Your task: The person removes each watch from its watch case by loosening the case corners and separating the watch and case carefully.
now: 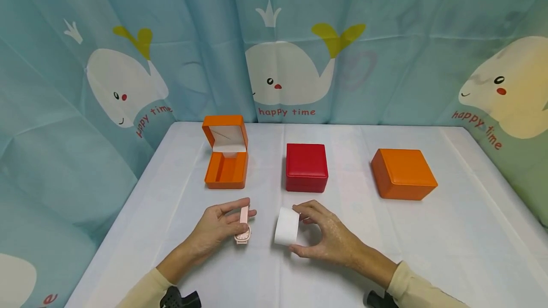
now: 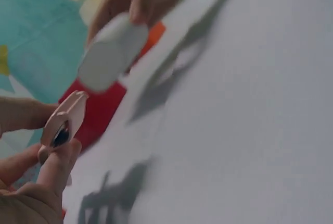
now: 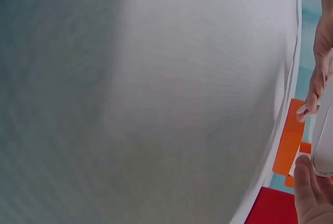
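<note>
Watch (image 1: 242, 235), pink, thin-strapped, pinched in left hand (image 1: 217, 226); right hand (image 1: 328, 237) grips edges of rounded white cushion (image 1: 286, 226); wrist view's blurry, I'd guess light, squeezable.

Wht cyl. (image 1: 287, 226) matt, smooth; red box (image 1: 306, 161) sl. glossy.

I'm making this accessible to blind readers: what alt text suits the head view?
A person's left hand holds a pink watch and their right hand a rounded white object over a white-covered table. Behind, left to right, stand an open orange box, a closed red box and a closed orange box, before a whale-print blue curtain.
</note>
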`<action>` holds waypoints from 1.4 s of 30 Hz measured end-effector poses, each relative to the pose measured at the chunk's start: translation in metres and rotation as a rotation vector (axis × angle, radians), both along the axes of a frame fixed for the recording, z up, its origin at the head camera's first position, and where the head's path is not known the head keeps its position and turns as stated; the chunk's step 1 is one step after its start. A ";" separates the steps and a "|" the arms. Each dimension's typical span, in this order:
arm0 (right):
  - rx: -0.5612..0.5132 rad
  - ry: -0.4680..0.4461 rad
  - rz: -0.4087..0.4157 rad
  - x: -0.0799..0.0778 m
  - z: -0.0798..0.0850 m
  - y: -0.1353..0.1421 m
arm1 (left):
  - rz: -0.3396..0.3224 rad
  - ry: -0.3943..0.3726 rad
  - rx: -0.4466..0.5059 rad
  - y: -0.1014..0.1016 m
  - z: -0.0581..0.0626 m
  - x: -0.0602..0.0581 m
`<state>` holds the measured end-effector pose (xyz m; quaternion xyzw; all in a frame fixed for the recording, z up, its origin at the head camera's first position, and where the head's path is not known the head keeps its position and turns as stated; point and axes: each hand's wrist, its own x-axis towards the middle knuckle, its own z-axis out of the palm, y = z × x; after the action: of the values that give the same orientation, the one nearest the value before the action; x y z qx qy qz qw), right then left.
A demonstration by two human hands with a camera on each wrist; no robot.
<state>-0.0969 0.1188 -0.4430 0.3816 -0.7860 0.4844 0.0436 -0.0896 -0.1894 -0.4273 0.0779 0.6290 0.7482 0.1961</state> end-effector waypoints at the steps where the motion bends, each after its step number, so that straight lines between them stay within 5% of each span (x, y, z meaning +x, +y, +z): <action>1: -0.002 0.003 0.004 0.000 0.000 0.000 | 0.004 0.014 -0.007 -0.004 0.000 -0.001; 18: 0.050 0.023 -0.021 0.001 0.000 -0.001 | 0.110 0.279 -0.317 -0.035 -0.012 -0.006; 31: 0.039 0.059 0.012 0.000 0.002 -0.001 | 0.076 0.519 -0.771 -0.049 -0.010 -0.010; 42: 0.059 0.044 0.005 -0.001 0.003 0.002 | -0.008 0.483 -0.744 -0.064 -0.004 -0.012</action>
<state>-0.0982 0.1205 -0.4400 0.3950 -0.7978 0.4529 0.0484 -0.1015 -0.2533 -0.4312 0.1770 0.8830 0.4304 0.0611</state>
